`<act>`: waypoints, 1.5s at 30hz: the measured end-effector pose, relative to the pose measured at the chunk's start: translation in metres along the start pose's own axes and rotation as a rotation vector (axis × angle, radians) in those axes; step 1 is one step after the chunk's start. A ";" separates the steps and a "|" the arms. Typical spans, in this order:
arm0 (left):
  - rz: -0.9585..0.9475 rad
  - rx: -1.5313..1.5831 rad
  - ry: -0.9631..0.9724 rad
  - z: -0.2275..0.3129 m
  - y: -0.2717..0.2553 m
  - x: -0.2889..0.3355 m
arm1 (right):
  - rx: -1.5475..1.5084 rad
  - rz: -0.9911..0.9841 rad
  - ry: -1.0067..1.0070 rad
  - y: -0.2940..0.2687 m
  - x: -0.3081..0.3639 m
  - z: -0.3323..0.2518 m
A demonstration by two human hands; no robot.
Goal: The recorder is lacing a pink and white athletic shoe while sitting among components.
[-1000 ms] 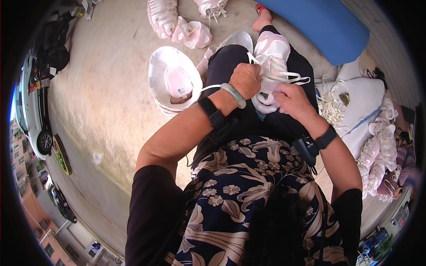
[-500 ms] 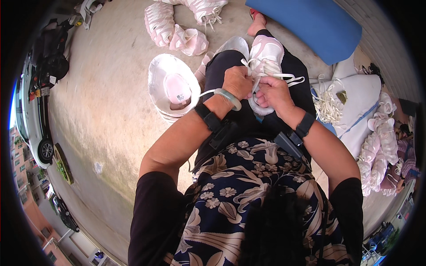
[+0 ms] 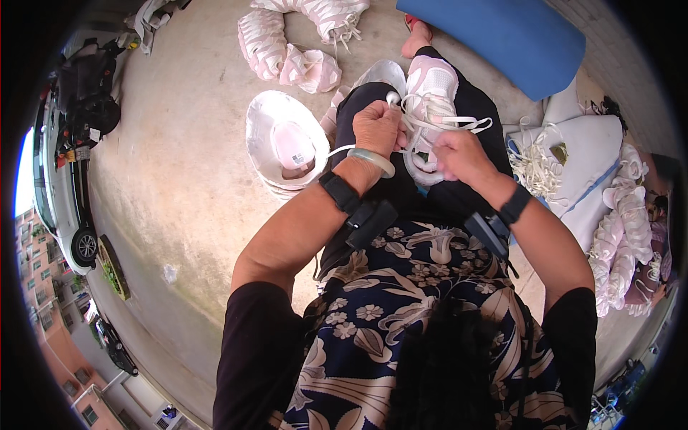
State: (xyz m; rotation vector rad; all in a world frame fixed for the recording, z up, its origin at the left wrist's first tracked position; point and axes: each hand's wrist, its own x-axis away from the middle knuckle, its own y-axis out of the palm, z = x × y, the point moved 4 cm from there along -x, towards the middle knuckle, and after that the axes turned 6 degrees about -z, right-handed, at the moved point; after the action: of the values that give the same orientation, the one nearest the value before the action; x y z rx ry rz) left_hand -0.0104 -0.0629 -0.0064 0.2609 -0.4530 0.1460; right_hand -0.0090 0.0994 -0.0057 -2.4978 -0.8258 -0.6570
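A pink-and-white sneaker (image 3: 433,80) rests on my lap, toe pointing away, with loose white shoelaces (image 3: 469,123) looped across its front. My left hand (image 3: 378,129) is at the shoe's left side, fingers pinched on a lace. White lace shows above its fingers and beside the bracelet on that wrist. My right hand (image 3: 462,156) is at the right of the shoe's opening, slightly blurred. Its fingers are curled in, and what they hold, if anything, is hidden.
Left of my knee stands a stack of white shell-like pieces (image 3: 261,136). Ahead lie rows of pink-and-white shoe uppers (image 3: 261,46) and a blue sheet (image 3: 502,39). At right, a bundle of laces (image 3: 537,168) lies on white sheeting (image 3: 591,143), with more uppers (image 3: 620,247) beyond.
My right hand has drawn away from my left, a little to the right, and its fingers have curled. My left hand stays at the shoe's left side. The view has shifted slightly.
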 end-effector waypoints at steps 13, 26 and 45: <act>-0.115 -0.229 -0.096 -0.004 0.005 0.005 | -0.056 -0.029 0.095 -0.061 0.069 0.049; -0.360 -0.659 -0.075 -0.018 0.070 0.015 | -0.467 0.128 0.110 -0.052 0.015 0.039; -0.399 -0.748 -0.101 -0.032 0.083 -0.006 | -0.520 0.124 0.054 -0.044 0.004 0.047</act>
State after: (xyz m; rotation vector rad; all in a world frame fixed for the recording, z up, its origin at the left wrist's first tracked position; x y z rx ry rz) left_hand -0.0194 0.0252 -0.0187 -0.3804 -0.5165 -0.4272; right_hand -0.0195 0.1578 -0.0301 -2.9418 -0.5207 -0.9933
